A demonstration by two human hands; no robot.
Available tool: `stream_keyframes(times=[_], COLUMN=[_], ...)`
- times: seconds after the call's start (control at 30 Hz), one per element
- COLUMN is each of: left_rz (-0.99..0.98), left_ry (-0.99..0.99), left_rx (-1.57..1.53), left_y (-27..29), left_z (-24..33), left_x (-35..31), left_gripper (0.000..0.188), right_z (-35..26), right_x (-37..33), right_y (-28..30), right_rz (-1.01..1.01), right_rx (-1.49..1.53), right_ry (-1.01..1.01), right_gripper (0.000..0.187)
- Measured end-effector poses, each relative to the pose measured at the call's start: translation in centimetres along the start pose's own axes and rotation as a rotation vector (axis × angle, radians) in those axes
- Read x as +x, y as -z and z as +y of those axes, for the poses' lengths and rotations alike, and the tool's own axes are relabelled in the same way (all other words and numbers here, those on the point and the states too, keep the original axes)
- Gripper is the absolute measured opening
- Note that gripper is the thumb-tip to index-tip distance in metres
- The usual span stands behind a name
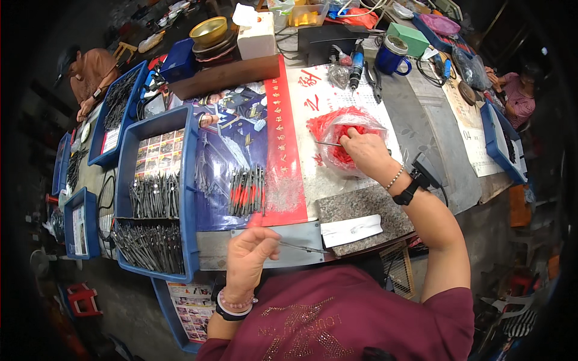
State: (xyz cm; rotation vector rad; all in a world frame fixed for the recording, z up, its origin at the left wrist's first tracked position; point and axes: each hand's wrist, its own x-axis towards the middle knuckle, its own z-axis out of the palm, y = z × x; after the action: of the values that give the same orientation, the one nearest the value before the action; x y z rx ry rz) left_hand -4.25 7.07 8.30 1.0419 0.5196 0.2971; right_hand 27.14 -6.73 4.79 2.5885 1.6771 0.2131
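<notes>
Near the table's front edge, my left hand (250, 248) pinches a slender dark metal piece (304, 247) that points right. Farther off, my right hand (366, 153) is over an opened clear plastic bag (367, 127) full of small red pieces (343, 157). A thin metal rod (327, 144) sticks out leftward from its fingers; the fingertips are partly hidden among the red pieces. Between my hands and the left trays lies a row of slender black pieces (239, 201), several with red parts on them.
At left, a blue tray (191, 198) holds many slender dark pieces. A stone slab (343, 207) carries a folded white paper (351, 230). Beyond the bag are a screwdriver (357, 63), pliers (374, 84) and a blue mug (392, 60). Other people sit far left and right.
</notes>
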Motion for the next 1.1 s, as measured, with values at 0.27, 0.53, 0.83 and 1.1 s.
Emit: stream_keyframes(times=[0.27, 0.53, 0.83, 1.1], left_rz=[-0.063, -0.031, -0.028, 0.008], left_ry=[0.027, 0.053, 0.101, 0.146], left_rx=[0.013, -0.003, 0.045, 0.036], left_y=[-0.2, -0.1, 0.0, 0.8], left_z=[-0.4, -0.7, -0.3, 0.2], left_x=[-0.3, -0.3, 0.1, 0.3], left_gripper=[0.013, 0.013, 0.010, 0.010], right_z=[1.2, 1.2, 6.2, 10.0], right_x=[0.8, -0.2, 2.0, 10.2], right_y=[0.2, 2.3, 5.0, 3.6], right_rz=[0.037, 0.380, 0.411, 0.251], right_rx=[-0.129, 0.484, 1.759, 1.918], right_ry=[0.196, 0.037, -0.695, -0.790], right_gripper=[0.004, 0.008, 0.019, 0.014])
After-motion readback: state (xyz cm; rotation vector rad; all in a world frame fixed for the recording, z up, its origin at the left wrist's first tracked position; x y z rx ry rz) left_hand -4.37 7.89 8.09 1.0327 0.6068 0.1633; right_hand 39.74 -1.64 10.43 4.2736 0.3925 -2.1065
